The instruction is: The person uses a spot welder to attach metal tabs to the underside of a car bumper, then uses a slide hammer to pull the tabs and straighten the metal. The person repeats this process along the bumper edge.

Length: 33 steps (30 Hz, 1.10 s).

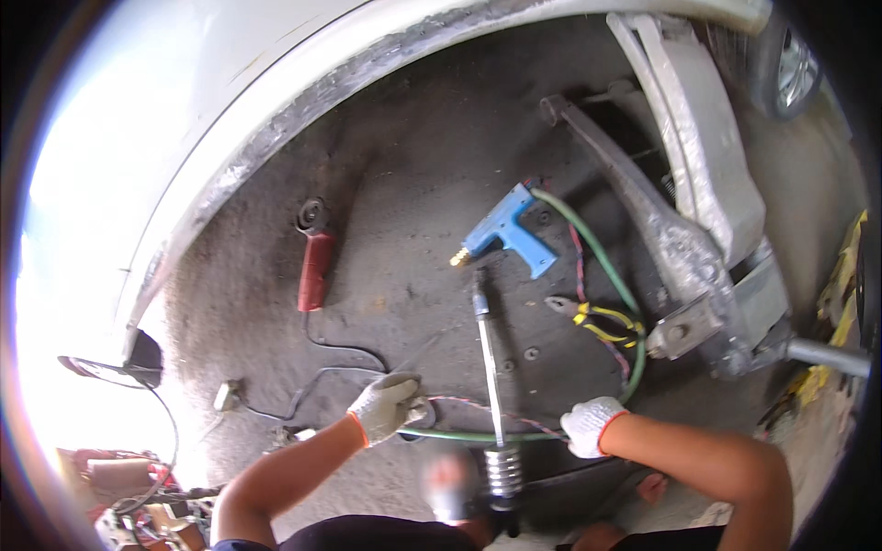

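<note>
My left hand (388, 406), in a white glove with an orange cuff, is closed, its fingertips on a thin red-and-white wire (464, 401). That wire runs across to my right hand (591, 426), gloved the same way and closed around it. A green cable (459, 436) passes close below both hands; whether either one grips it too, I cannot tell. From my right hand's side it curves up to a blue pistol-shaped tool (510, 230) with a brass tip. Between my hands lies a slide hammer (491, 358) with a ringed metal weight. Yellow-handled pliers (602, 321) rest above my right hand.
A red angle grinder (315, 266) with its black cord lies left on the dark floor. At right stands a large metal floor jack (703, 239). A white vehicle panel (230, 101) arches over the far left. Mixed items (147, 505) pile up at lower left.
</note>
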{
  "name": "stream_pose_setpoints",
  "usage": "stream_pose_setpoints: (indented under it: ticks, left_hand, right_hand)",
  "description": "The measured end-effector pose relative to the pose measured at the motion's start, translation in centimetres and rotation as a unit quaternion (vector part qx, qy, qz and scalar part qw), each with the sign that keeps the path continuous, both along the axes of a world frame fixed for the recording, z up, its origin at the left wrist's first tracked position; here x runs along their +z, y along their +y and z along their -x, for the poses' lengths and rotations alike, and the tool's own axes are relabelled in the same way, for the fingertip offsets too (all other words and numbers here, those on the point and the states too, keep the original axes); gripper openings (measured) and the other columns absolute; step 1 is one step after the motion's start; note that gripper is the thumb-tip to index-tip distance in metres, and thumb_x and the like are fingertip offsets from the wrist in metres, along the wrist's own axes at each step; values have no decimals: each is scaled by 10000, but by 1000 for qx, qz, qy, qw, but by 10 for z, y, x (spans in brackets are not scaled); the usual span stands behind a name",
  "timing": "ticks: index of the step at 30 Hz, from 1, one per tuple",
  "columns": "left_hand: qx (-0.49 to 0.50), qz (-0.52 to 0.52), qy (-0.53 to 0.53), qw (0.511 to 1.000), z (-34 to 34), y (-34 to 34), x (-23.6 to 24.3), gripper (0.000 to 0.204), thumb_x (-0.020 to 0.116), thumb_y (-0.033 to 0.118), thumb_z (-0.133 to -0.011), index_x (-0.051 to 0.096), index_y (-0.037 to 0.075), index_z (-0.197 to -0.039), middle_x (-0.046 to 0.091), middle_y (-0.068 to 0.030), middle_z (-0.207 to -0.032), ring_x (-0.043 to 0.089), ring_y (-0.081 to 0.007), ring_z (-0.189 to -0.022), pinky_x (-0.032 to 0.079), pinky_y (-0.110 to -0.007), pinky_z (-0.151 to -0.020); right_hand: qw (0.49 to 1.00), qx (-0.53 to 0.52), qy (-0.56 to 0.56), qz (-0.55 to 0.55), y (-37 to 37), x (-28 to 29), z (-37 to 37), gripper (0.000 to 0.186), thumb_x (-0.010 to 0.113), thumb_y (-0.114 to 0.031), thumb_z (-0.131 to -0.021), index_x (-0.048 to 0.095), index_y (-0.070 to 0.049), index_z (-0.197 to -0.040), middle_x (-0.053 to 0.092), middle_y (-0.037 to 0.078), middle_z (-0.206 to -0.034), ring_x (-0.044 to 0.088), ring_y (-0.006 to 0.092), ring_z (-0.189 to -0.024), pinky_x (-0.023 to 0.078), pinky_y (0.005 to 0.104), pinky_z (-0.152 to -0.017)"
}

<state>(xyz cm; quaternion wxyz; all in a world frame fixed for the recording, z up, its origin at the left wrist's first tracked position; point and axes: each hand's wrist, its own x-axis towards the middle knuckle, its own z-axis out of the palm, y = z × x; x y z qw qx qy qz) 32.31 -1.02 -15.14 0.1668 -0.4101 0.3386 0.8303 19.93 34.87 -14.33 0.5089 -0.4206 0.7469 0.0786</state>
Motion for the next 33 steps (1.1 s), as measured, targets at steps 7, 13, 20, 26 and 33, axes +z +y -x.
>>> stream_pose_setpoints:
  ticks: [7, 13, 20, 26, 33]
  left_hand:
    - [-30, 102, -93, 990, 3, -50, 65, 148, 536, 132, -1021, 588, -6, -1026, 628, -94, -808, 610, -215, -676, 520, -325, -640]
    - [-111, 433, -135, 884, 28, 2, 224, 170, 586, 150, -975, 553, -15, -991, 513, -63, -662, 497, -161, -559, 409, -296, -534]
    - [-448, 595, -221, 630, 51, 154, 280, 204, 622, 96, -938, 598, 31, -1129, 655, -94, -853, 655, -213, -785, 532, -326, -732]
    - [-555, 526, -205, 611, 78, 156, 255, 199, 622, 99, -939, 603, 31, -1124, 658, -98, -859, 658, -215, -794, 533, -327, -738]
    - [-600, 496, -191, 598, 104, 154, 258, 193, 621, 102, -940, 610, 31, -1119, 661, -102, -866, 661, -217, -803, 533, -327, -745]
  right_hand:
    - [991, -86, -5, 105, -128, 1, 21, 317, 605, -257, -869, 747, -79, -1088, 740, 132, -1108, 719, 292, -1024, 569, 451, -816]
    - [770, -481, -117, 402, -186, -8, 25, 350, 595, -348, -880, 675, -28, -997, 710, 231, -903, 699, 403, -855, 539, 491, -776]
    - [649, -475, -369, 466, -137, -14, 52, 362, 587, -354, -922, 667, -22, -1044, 715, 200, -900, 708, 342, -850, 543, 423, -819]
    - [527, -511, -447, 511, -139, -23, 79, 418, 596, -254, -956, 557, 29, -1261, 647, 229, -1180, 663, 327, -1080, 518, 405, -950]
    - [242, -496, -292, 781, -174, 105, 160, 813, 593, -250, -935, 153, 4, -1570, 253, 315, -1567, 273, 433, -1462, 216, 518, -1207]
